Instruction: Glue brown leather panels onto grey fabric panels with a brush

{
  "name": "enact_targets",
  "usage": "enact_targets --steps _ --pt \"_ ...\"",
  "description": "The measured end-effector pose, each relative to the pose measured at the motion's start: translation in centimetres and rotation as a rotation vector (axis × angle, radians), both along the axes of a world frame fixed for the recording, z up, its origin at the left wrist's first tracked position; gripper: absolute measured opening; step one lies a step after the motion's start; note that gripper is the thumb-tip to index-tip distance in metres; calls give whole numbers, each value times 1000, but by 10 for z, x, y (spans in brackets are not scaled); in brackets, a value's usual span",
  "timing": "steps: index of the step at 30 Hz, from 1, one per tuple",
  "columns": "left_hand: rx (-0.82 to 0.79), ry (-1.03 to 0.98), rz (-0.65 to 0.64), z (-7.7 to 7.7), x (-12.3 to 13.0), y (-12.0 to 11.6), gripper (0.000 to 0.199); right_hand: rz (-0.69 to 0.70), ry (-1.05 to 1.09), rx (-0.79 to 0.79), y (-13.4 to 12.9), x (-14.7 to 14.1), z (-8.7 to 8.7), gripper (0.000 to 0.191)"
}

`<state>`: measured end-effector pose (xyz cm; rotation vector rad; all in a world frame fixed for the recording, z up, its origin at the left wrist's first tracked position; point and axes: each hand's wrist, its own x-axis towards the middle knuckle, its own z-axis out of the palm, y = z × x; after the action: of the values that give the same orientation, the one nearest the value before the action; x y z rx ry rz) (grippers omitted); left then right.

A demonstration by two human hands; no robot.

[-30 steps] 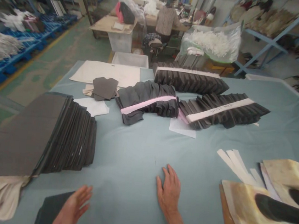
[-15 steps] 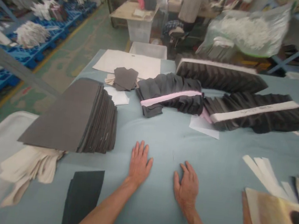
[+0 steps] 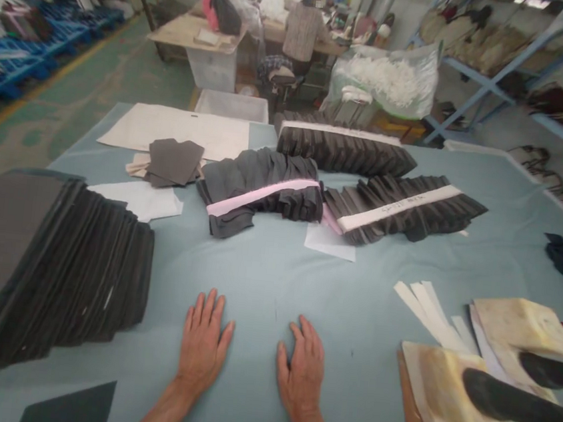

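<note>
My left hand (image 3: 203,344) lies palm down on the blue-green cloth (image 3: 251,261) that covers the table, its fingers stretched out. My right hand (image 3: 302,368) rests on the same cloth to the right, fingers slightly bent and apart, with nothing in it. Left of my left hand stands a thick stack of dark grey cut pieces (image 3: 98,279). A dark flat piece (image 3: 72,407) lies nearer to me. Beyond my hands is a row of dark grey pieces tied with a pink strip (image 3: 263,195). Beside it lies another bundle with a white strip (image 3: 402,207).
On the right are brushes with black handles (image 3: 517,404) on stained pale pads, and white strips (image 3: 431,317). At the back lie another dark bundle (image 3: 343,150), a large white sheet (image 3: 180,126) and small grey pieces (image 3: 174,161). A person (image 3: 303,32) sits at a far workbench.
The view has turned to the right and tilted up, so things appear shifted left and more of the right side shows. Both hands stay flat on the cloth.
</note>
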<state>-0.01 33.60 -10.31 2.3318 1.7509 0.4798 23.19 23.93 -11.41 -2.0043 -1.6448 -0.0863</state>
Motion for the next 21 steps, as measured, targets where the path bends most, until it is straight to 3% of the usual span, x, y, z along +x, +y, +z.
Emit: enact_targets --steps 3,7,9,13,18,21 --pt "-32 -60 114 5 12 25 62 -9 80 1 -1 -2 5 42" --pt "-35 -71 390 17 51 76 67 -12 183 19 -2 -4 13 40" --pt "7 -50 459 22 71 92 69 -21 223 26 -2 -5 15 38" --pt "70 -13 496 29 90 98 68 -45 289 31 0 -7 10 35" --pt "79 26 506 37 96 95 71 -54 389 60 -1 -12 4 32" --pt "78 46 511 40 98 98 72 -85 500 77 -1 -18 9 30"
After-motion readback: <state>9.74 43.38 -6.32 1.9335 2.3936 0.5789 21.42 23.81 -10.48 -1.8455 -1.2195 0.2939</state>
